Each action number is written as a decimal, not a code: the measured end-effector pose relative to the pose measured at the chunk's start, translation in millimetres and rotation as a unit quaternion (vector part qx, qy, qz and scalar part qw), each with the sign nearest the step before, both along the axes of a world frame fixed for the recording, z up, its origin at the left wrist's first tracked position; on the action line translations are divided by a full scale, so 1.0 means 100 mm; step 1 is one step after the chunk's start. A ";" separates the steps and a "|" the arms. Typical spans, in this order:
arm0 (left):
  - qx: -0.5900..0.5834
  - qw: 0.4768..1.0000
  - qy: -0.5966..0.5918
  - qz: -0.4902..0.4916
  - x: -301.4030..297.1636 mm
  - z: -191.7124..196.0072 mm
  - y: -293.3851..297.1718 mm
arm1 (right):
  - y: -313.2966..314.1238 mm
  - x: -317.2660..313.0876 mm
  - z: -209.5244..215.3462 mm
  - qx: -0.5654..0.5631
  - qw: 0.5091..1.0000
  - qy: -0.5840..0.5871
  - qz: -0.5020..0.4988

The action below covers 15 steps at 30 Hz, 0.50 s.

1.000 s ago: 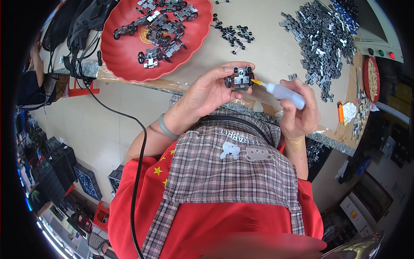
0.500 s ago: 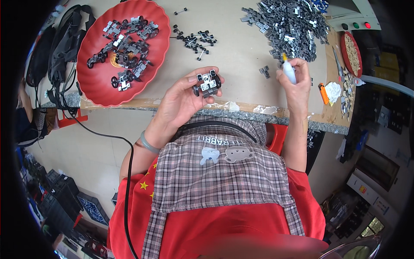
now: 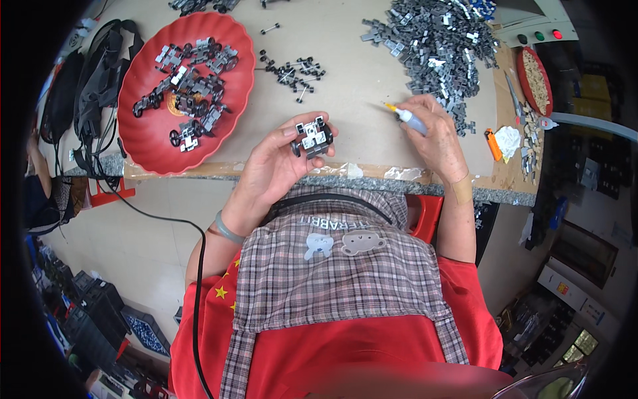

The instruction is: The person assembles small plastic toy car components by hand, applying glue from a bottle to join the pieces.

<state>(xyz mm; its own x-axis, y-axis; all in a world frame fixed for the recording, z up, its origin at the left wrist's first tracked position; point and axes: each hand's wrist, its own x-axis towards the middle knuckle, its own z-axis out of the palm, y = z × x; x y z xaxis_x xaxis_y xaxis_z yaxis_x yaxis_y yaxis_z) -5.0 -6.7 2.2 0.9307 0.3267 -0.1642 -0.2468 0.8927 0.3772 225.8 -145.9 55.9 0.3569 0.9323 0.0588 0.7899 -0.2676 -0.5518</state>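
Observation:
My left hand (image 3: 279,166) holds a small grey and black wheeled toy chassis (image 3: 312,137) over the near edge of the table (image 3: 345,73). My right hand (image 3: 435,136) rests on the table further right, gripping a white glue tube with an orange and yellow tip (image 3: 407,118) that points left. Just beyond that hand lies a large heap of grey metal parts (image 3: 432,40). Several black wheel axles (image 3: 292,70) lie loose on the table beyond the chassis.
A red oval tray (image 3: 143,143) with several finished chassis stands at the left. Black bags and a cable (image 3: 86,93) hang off the left edge. A small red dish (image 3: 535,80), an orange lighter (image 3: 493,144) and crumpled paper sit at the right.
My right hand has moved away from the chassis to the right and set down on the table with the tube. The left hand still holds the chassis, slightly lower.

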 end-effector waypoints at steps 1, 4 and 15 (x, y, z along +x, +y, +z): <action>-0.005 1.000 -0.008 0.001 0.00 -0.01 0.00 | 0.00 0.02 0.00 0.003 1.000 -0.007 -0.001; -0.010 1.000 0.001 -0.004 -0.01 -0.02 0.01 | -0.01 0.00 -0.05 0.050 0.999 -0.007 0.007; -0.015 1.000 0.013 0.001 -0.05 -0.02 0.00 | -0.04 -0.18 -0.29 0.091 0.995 -0.005 0.042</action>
<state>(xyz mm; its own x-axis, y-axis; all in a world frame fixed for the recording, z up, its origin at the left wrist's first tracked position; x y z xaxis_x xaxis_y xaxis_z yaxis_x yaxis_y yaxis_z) -9.9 -7.1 0.6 0.9253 0.3238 -0.1973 -0.2401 0.9031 0.3559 207.6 -149.5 27.0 0.2763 0.9326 0.2321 0.8113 -0.0969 -0.5765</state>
